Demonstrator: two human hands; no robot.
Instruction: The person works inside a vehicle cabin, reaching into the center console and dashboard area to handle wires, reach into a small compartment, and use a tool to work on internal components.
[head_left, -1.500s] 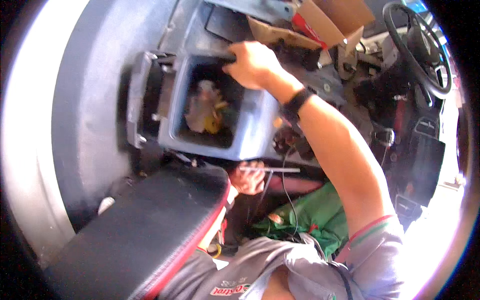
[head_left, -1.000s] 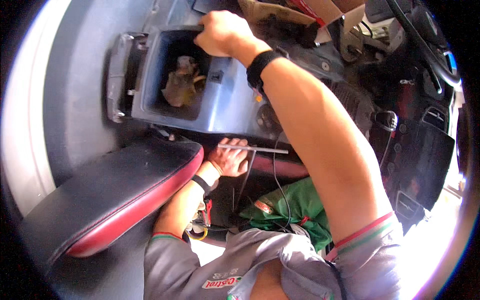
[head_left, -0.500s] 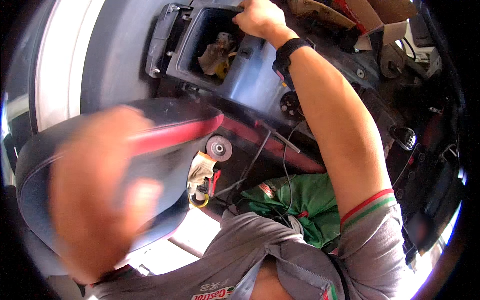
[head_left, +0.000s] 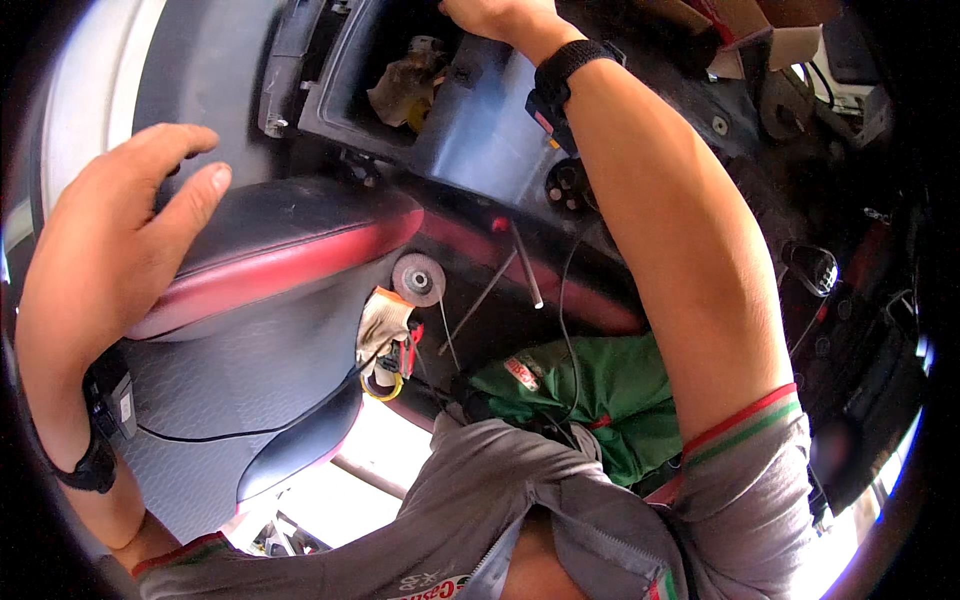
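My left hand (head_left: 125,230) is raised over the left end of the black seat cushion with red trim (head_left: 300,235). Its thumb and fingers are apart, and I make out nothing held between them. At the top edge, my right hand (head_left: 500,15) is beside the right rim of an open dark storage compartment (head_left: 325,105). Its fingers are mostly cut off by the picture's edge, so their grip is hidden. Inside the compartment lie a crumpled pale wrapper (head_left: 400,90) and something yellow (head_left: 420,115).
By the seat are a round grinding disc (head_left: 419,279), a white work glove (head_left: 382,325), a red-handled tool (head_left: 411,348) and a yellow ring (head_left: 382,388). Metal rods (head_left: 526,265) and a black cable (head_left: 565,320) lie near my knee. A gear knob (head_left: 812,270) and a cardboard box (head_left: 775,45) are rightward.
My left hand, blurred before, has moved left and up, baring the seat's side. The view has shifted, so the compartment and my right hand appear higher and farther left.
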